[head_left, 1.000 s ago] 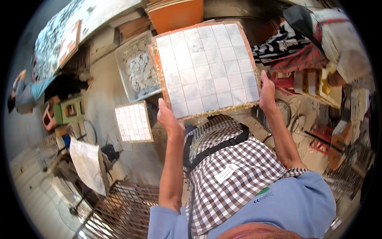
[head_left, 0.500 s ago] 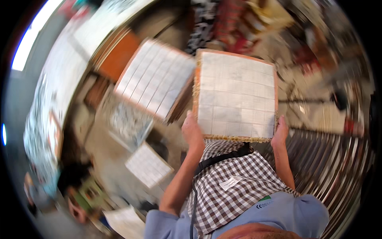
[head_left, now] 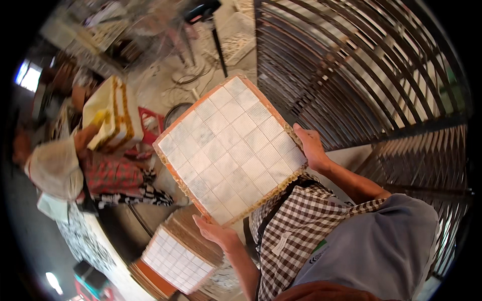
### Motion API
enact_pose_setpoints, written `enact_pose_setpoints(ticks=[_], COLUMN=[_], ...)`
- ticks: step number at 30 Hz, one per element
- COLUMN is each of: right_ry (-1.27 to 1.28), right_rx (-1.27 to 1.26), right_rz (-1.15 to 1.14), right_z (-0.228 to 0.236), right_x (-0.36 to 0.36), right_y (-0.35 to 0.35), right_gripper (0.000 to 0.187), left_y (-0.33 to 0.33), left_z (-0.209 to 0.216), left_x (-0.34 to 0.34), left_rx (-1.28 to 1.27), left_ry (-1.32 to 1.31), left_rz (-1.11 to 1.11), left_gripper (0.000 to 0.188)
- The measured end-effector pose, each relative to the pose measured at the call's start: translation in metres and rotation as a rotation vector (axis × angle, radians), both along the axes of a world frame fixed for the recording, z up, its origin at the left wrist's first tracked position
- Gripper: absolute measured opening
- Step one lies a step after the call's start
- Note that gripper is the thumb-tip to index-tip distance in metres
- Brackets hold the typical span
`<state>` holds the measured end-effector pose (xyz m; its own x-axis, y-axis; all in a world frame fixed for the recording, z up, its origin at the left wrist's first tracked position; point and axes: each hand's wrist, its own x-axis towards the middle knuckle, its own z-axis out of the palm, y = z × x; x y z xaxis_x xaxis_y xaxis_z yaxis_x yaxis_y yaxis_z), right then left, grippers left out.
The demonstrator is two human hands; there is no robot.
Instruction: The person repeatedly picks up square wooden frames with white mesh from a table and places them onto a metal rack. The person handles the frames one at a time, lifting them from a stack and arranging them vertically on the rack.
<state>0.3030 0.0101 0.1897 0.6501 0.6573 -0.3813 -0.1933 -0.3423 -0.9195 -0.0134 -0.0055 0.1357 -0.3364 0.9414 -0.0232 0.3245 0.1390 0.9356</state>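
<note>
A square board (head_left: 228, 150) topped with white mosaic-like tile sheets lies across both my hands, in front of my checkered apron. Its border is orange, with rough yellowish-brown crust along the edges; whether it is one board or several stacked cannot be told. At its near left corner my left hand (head_left: 218, 235) grips the edge, fingers partly hidden beneath. On the right side my right hand (head_left: 310, 147) holds the edge, its fingers going under the board. Below left of it stands a stack of similar boards (head_left: 178, 258) with a white gridded top.
A tall dark slatted metal rack or gate (head_left: 346, 65) rises on the right. At the left a person in a pale hat (head_left: 55, 168) works over a white block (head_left: 113, 115) with yellow-brown edges. A red plastic stool (head_left: 150, 124) and a black-topped stand (head_left: 216, 42) are beyond the board.
My body has turned to the right, carrying the board along in both hands. The board stack now sits lower left, and the slatted rack and the other person have come into fuller view.
</note>
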Motion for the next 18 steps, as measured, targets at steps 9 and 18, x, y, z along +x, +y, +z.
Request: enact_pose_setpoints(ticks=[9,18], right_ry=[-0.049,0.044], right_rx=[0.058,0.195], right_rz=[0.040,-0.430], right_z=[0.014,0.015], right_x=[0.000,0.107], right_y=[0.004,-0.100], right_gripper=[0.043,0.040], left_y=[0.014,0.065], left_z=[0.030,0.053], left_x=[0.003,0.163], left_rx=[-0.236,-0.403], left_ry=[-0.633,-0.789], left_rz=[0.335,-0.047], left_gripper=[0.038,0.046])
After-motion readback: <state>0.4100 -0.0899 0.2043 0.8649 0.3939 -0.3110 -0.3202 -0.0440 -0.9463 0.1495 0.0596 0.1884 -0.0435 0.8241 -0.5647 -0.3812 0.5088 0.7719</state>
